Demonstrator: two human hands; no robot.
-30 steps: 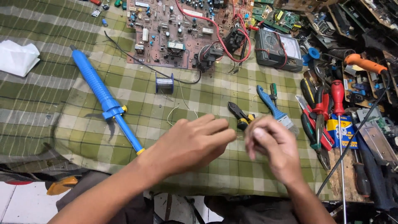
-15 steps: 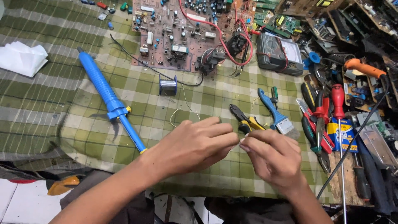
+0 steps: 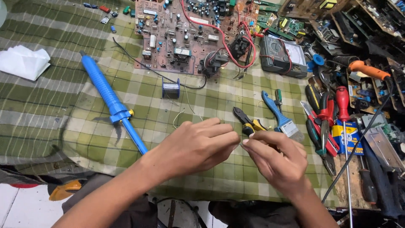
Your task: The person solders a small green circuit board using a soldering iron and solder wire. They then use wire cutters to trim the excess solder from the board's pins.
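Observation:
My left hand (image 3: 194, 145) and my right hand (image 3: 276, 158) meet fingertip to fingertip over a green checked cloth (image 3: 63, 105). Between the fingertips of both hands is a thin piece of wire (image 3: 241, 145), pinched by thumb and fingers; most of it is hidden. Just beyond my right hand lie yellow-handled cutters (image 3: 249, 122) and a blue-handled brush (image 3: 280, 118). A small spool of solder (image 3: 171, 88) stands further away, with a loose strand (image 3: 179, 118) curling toward my left hand.
A blue desoldering pump (image 3: 112, 103) lies at the left. A brown circuit board (image 3: 185, 33) with red wires and a multimeter (image 3: 282, 55) sit at the back. Screwdrivers and pliers (image 3: 329, 118), an orange soldering iron (image 3: 367, 69) and white tissue (image 3: 23, 61) lie around.
Both hands have shifted slightly and their fingertips have come together on the wire; a second ago they were a little apart. The view has tilted a bit downward.

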